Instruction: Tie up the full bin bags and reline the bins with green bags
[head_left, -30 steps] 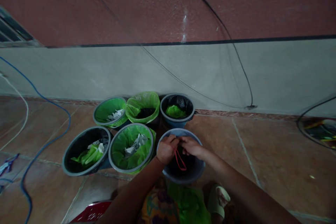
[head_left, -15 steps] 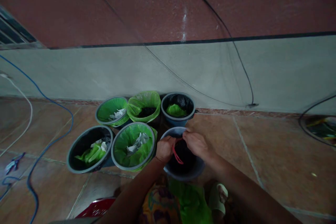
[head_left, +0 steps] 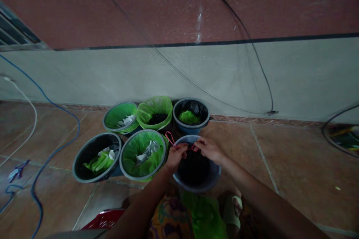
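Note:
Both my hands are over a blue-grey bin (head_left: pixel 209 183) that holds a black bag (head_left: pixel 193 166). My left hand (head_left: pixel 175 155) pinches a red drawstring (head_left: pixel 169 137) whose loop sticks up to the left of it. My right hand (head_left: pixel 209 148) pinches the same red string at the bin's far rim. The hands are a short way apart, with the string stretched between them.
Five more bins stand against the wall: a dark one (head_left: pixel 84 157) and one lined with green (head_left: pixel 129 153) to the left, three behind (head_left: pixel 190 114). A blue cable (head_left: pixel 42 157) lies on the tiled floor at left. A red basket (head_left: pixel 102 219) and green plastic (head_left: pixel 203 216) are near my lap.
My hands have moved up to the bin's far rim. The red string, which hung down as a loop into the bin, is pulled up and its loop now points up and left.

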{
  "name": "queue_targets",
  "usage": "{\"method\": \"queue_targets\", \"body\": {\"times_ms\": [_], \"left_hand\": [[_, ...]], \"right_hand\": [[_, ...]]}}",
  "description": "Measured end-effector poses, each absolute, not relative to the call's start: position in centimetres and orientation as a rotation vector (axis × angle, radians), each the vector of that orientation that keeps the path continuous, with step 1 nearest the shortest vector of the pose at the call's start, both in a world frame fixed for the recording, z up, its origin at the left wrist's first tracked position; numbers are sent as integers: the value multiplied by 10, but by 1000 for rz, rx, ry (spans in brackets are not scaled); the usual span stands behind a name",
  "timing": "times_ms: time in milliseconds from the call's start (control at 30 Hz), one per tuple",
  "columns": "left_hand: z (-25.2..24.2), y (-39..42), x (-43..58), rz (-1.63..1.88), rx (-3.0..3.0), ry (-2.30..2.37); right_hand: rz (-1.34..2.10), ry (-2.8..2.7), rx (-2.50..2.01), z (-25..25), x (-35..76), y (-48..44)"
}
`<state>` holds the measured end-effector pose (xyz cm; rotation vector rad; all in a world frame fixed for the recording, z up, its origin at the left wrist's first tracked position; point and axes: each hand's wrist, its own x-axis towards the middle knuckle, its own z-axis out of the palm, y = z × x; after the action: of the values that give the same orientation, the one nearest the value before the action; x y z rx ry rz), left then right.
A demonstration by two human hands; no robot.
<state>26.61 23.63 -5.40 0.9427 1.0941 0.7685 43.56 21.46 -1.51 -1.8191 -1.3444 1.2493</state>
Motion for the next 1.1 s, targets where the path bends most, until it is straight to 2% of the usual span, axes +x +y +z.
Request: {"method": "queue_targets", "body": {"times_ms": [300, 500, 600, 767, 933, 1100], "left_hand": [[-45, 233, 267, 738, 643, 922], [-54, 233, 270, 686, 1005, 778], [-60, 234, 270, 668, 1199, 809], [-60, 234, 267, 656, 1220, 864], [-61, 234, 268, 669, 1184, 856], [-58, 232, 271, 683, 1124, 876]], "right_hand": [[1216, -1487, -1815, 1, 438, 218], [1336, -1581, -1613, 10, 423, 216], [1269, -1546, -1535, 12, 419, 220], [1137, -1398, -1729, 1, 427, 226], [1215, -1804, -1672, -13, 431, 216], [1024, -1970, -1820, -11, 426, 214]]}}
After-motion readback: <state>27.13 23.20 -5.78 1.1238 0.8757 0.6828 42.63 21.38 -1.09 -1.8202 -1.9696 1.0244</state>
